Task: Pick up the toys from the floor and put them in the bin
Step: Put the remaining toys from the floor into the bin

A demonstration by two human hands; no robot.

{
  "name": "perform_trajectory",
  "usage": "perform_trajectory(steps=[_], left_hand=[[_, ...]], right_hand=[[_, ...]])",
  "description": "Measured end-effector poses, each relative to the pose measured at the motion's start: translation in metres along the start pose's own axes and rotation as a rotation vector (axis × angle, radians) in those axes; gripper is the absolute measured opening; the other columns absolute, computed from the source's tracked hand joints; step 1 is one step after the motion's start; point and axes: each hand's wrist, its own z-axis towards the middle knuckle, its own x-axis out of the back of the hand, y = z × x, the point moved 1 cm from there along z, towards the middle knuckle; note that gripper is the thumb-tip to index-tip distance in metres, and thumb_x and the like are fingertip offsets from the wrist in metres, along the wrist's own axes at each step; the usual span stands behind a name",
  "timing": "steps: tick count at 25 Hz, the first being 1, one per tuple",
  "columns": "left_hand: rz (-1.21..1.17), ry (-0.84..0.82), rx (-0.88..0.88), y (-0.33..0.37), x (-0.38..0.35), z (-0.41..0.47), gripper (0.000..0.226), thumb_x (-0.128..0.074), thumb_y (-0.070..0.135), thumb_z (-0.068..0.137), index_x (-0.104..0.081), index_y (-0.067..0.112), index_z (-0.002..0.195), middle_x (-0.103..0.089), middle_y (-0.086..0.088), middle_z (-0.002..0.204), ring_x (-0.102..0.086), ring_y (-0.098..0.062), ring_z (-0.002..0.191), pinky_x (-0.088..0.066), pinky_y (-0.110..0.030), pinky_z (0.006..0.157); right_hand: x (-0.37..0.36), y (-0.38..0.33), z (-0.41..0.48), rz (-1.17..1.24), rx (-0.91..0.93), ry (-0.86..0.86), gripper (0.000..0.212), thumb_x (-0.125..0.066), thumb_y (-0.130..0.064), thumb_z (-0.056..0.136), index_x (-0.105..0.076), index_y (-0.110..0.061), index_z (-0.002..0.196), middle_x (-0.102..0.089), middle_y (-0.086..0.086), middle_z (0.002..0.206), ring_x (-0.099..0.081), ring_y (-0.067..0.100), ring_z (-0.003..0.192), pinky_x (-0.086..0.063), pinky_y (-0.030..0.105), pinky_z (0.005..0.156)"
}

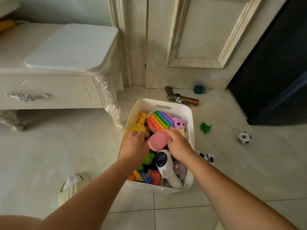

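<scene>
White bin point(191, 120) sits on the tiled floor, centre, crammed w/ toys. Both hands are inside it, over the middle. R hand point(178, 144) has its fingers curled over the right side of a pink toy point(157, 141) lying on top of the pile. It looks like a grip. Its fingertips touch the near edge of a rainbow pad point(159, 120) at the far end. L hand point(135, 146) is palm down at the pink toy's left edge, fingers bent down btwn it and a yellow chicken point(138, 125) along the bin's left wall. Can't tell if it holds anything. Purple owl point(179, 123) sits just right of the pad. At the bin's near end: white controller point(163, 161), green frog point(148, 158) to its left, red block point(155, 177) nearer.

Loose on the floor: toy gun point(182, 98) and blue toy point(199, 89) beyond the bin, by the door point(191, 39). Green toy point(206, 127) is just right of the bin, ball point(244, 137) further right. Toy cars point(206, 157) lie beside the bin's right wall, by the R forearm. Cream cabinet point(49, 90) stands far left, slipper point(71, 186) near left.
</scene>
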Motion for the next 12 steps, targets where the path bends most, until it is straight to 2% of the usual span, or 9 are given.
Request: perform_trajectory(steps=[2, 4, 7, 10, 12], left_hand=[[0.05, -0.096, -0.103, 0.035, 0.005, -0.002, 0.036, -0.048, 0.019, 0.092, -0.058, 0.027, 0.126, -0.049, -0.001, 0.134, -0.051, -0.022, 0.116, -0.043, -0.033, 0.097], [0.121, -0.15, -0.223, 0.078, 0.012, 0.001, 0.036, -0.048, 0.021, 0.093, -0.057, 0.028, 0.127, -0.049, -0.001, 0.137, -0.051, -0.021, 0.119, -0.041, -0.031, 0.098], [0.201, -0.227, -0.379, 0.145, 0.014, 0.008, 0.037, -0.046, 0.016, 0.094, -0.057, 0.027, 0.128, -0.049, -0.002, 0.138, -0.05, -0.021, 0.121, -0.038, -0.029, 0.098], [0.238, -0.299, -0.484, 0.196, -0.005, 0.029, 0.038, -0.045, 0.016, 0.095, -0.056, 0.026, 0.13, -0.049, -0.002, 0.14, -0.049, -0.021, 0.124, -0.04, -0.033, 0.101], [0.258, -0.358, -0.514, 0.214, -0.035, 0.052, 0.039, -0.045, 0.018, 0.094, -0.055, 0.026, 0.131, -0.051, -0.002, 0.14, -0.05, -0.022, 0.124, -0.04, -0.033, 0.103]], right_hand=[[0.04, -0.01, -0.012, -0.024, -0.013, 0.053, 0.038, -0.034, -0.019, 0.103, -0.051, -0.021, 0.137, -0.044, 0.002, 0.145, -0.042, 0.02, 0.133, -0.033, 0.025, 0.097], [0.085, -0.012, -0.022, -0.09, -0.038, 0.065, 0.037, -0.034, -0.016, 0.102, -0.055, -0.019, 0.133, -0.05, 0.003, 0.14, -0.049, 0.021, 0.125, -0.038, 0.025, 0.092], [0.164, 0.0, -0.032, -0.193, -0.092, 0.07, 0.039, -0.037, -0.011, 0.1, -0.055, -0.02, 0.133, -0.052, 0.004, 0.141, -0.049, 0.021, 0.127, -0.038, 0.028, 0.098], [0.234, 0.029, -0.03, -0.323, -0.239, 0.063, 0.041, -0.039, -0.008, 0.098, -0.056, -0.021, 0.133, -0.051, 0.003, 0.141, -0.049, 0.021, 0.127, -0.037, 0.024, 0.095], [0.256, 0.058, -0.017, -0.415, -0.32, 0.048, 0.041, -0.043, -0.008, 0.096, -0.057, -0.021, 0.133, -0.052, 0.003, 0.141, -0.049, 0.021, 0.128, -0.036, 0.022, 0.093]])
